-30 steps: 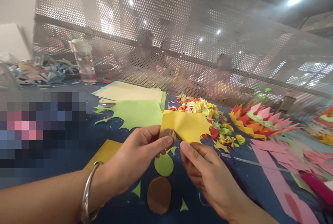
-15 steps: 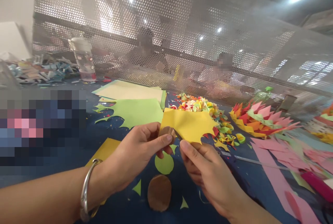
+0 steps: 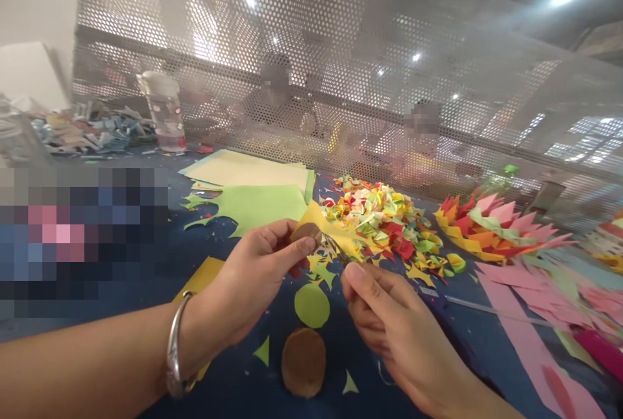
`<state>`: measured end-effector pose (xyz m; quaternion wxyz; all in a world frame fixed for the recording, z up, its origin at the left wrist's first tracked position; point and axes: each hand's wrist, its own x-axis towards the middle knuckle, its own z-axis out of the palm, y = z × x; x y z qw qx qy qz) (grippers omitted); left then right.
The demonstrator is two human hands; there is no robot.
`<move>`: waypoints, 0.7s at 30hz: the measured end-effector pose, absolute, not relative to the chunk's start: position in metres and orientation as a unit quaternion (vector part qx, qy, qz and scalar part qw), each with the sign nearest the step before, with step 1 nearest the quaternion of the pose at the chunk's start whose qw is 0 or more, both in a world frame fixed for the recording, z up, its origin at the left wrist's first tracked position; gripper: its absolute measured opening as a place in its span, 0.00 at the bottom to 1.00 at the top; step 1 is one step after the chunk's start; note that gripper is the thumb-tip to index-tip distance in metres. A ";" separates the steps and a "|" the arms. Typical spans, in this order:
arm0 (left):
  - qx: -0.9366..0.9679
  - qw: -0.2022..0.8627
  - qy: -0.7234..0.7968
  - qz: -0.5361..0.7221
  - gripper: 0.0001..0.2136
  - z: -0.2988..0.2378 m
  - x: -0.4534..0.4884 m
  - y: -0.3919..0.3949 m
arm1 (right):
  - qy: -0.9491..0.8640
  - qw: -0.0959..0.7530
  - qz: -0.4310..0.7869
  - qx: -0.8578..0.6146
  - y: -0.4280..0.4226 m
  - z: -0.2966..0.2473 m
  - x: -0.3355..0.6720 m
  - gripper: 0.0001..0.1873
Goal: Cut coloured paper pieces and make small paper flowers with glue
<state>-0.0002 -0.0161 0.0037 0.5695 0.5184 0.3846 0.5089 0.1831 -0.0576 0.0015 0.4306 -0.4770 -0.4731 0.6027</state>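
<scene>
My left hand (image 3: 263, 266) pinches a piece of yellow paper (image 3: 335, 224) together with a small brown round piece (image 3: 305, 233) lying against it. In my right hand (image 3: 382, 312) are scissors (image 3: 337, 248), mostly hidden by the fingers; their blades meet the yellow paper just right of the brown piece. Below the hands, a light green paper circle (image 3: 312, 305) lies on the dark blue tabletop. Nearer to me is a larger brown round piece (image 3: 304, 362). A yellow sheet (image 3: 202, 276) shows partly beneath my left wrist.
Ahead lie a cut green sheet (image 3: 265, 205), stacked pale paper (image 3: 243, 169) and heaped colourful scraps (image 3: 384, 211). Folded paper points (image 3: 506, 224) and pink strips (image 3: 516, 315) are on the right. Behind a perforated screen (image 3: 302, 30) sit two people. A clear bottle (image 3: 168, 111) stands back left.
The yellow paper, broad and flat earlier, is now tilted and shows as a narrow strip, uncovering more scraps behind it. More of the scissor blades shows. The view has shifted slightly.
</scene>
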 end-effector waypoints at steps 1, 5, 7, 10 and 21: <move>0.523 0.564 0.393 0.504 0.09 0.004 -0.001 -0.016 | -0.475 0.430 0.603 -0.476 -0.058 0.003 0.184 0.25; 0.541 0.538 0.422 0.489 0.10 0.003 -0.001 -0.016 | -0.481 0.426 0.609 -0.465 -0.059 0.007 0.187 0.26; 0.551 0.524 0.425 0.490 0.10 0.002 -0.001 -0.015 | -0.480 0.425 0.613 -0.462 -0.059 0.009 0.188 0.26; 0.573 0.512 0.415 0.487 0.09 0.000 0.000 -0.014 | -0.480 0.417 0.616 -0.465 -0.057 0.010 0.189 0.26; 0.566 0.549 0.369 0.492 0.09 0.003 0.001 -0.021 | -0.475 0.398 0.630 -0.468 -0.056 0.011 0.191 0.26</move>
